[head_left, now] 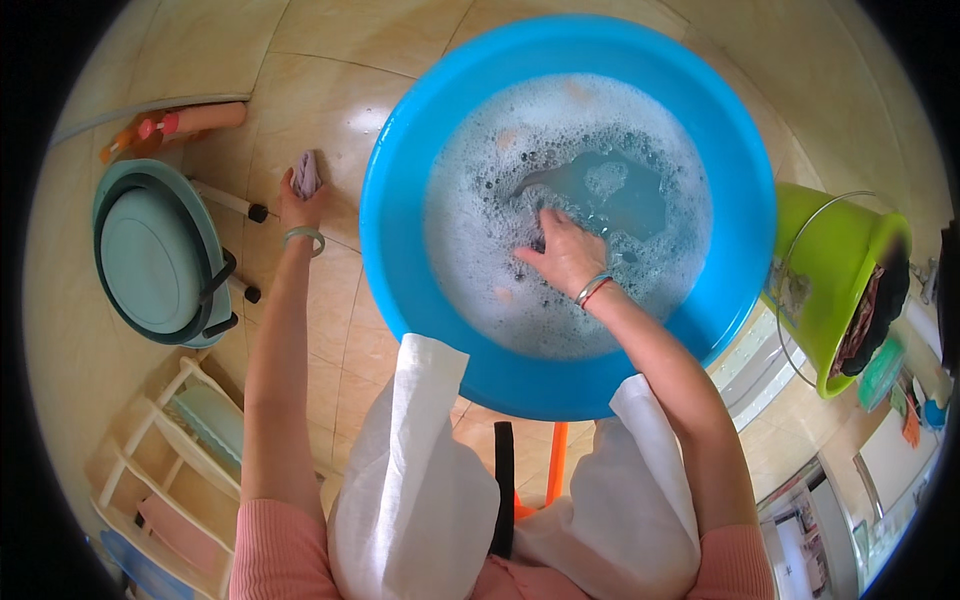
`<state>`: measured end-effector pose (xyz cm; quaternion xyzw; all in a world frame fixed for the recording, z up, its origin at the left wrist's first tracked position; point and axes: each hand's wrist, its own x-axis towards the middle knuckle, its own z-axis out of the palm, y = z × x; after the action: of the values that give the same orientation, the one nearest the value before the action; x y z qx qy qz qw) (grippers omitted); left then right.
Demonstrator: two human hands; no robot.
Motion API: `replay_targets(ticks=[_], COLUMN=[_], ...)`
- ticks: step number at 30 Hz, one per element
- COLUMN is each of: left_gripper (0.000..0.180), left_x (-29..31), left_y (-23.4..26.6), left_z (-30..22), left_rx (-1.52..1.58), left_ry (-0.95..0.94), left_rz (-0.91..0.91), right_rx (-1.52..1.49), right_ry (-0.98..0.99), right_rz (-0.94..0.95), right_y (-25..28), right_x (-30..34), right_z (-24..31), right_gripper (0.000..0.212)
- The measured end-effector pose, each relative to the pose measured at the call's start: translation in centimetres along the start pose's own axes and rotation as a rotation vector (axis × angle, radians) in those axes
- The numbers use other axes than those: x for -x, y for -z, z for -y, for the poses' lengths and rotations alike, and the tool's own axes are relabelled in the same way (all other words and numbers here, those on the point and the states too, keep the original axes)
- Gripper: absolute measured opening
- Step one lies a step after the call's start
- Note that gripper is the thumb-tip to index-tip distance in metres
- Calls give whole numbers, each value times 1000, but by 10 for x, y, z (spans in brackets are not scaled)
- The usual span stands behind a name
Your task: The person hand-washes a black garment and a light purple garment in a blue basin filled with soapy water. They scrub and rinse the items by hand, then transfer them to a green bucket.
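A large round blue basin (pixel 400 250) holds cloudy water (pixel 640 195) under a thick layer of white suds (pixel 470 220). My right hand (pixel 572 255) reaches into the middle of it, thumb apart from the other fingers, with some fingertips hidden by water and foam. A dark greyish shape shows through the foam just beyond those fingers; its kind I cannot make out. Out to the left of the basin, my left hand (pixel 300 205) is closed on a small crumpled lavender cloth (pixel 307 175), low over the tiled floor.
Folded pale-green basins (pixel 155 260) stand at the left, near a pink bottle (pixel 205 118). A cream rack (pixel 150 450) is at lower left. On the right, a lime-green bucket (pixel 825 270) with a wire handle holds dark clothes (pixel 870 320). White fabric (pixel 410 500) covers my knees.
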<state>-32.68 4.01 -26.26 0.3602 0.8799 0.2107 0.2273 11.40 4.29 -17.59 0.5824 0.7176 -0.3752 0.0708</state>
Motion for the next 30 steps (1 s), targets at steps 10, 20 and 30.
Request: replay_targets(ticks=[10, 20, 30], left_gripper=[33, 29, 41], left_x=[121, 193, 190], left_y=[51, -80, -101], left_z=[-204, -218, -219], left_rx=[673, -229, -334], left_ry=[-392, -539, -543], left_rz=[43, 751, 481], right_rx=[-1238, -1378, -1384], right_ry=[-291, -348, -454], right_rz=[199, -56, -131], right_y=[11, 4, 1], right_x=[21, 34, 27], right_z=[-54, -73, -87], right_gripper=[19, 30, 31])
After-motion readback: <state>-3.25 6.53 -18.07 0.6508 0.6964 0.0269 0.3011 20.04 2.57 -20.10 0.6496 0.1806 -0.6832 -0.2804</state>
